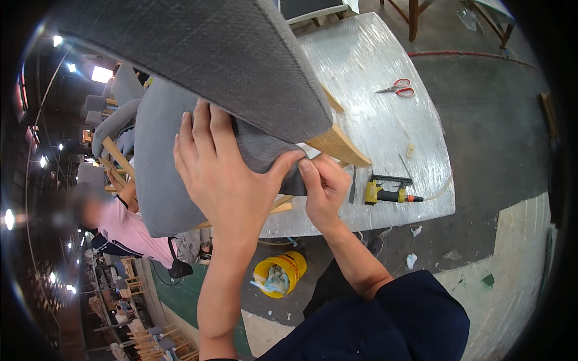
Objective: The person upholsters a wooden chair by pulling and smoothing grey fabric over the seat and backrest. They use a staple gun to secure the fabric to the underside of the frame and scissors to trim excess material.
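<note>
A chair with grey fabric upholstery and wooden legs (340,146) lies tipped over in front of me. My left hand (226,162) is spread over its rounded grey cushion (162,144), fingertips reaching under the overhanging grey panel (241,66). Its thumb stretches right along a loose-looking fabric edge (265,147). My right hand (325,183) is closed, pinching that fabric edge between thumb and fingers, right beside the left thumb. To the right of it, a yellow and black staple gun (388,191) with an air hose lies on the table.
Red-handled scissors (398,88) lie on the plastic-wrapped table (379,54). A yellow bucket of scraps (293,268) stands on the floor below. A person in a pink shirt (135,231) is at the left, near other chairs (120,120). A red hose (463,53) crosses the floor.
</note>
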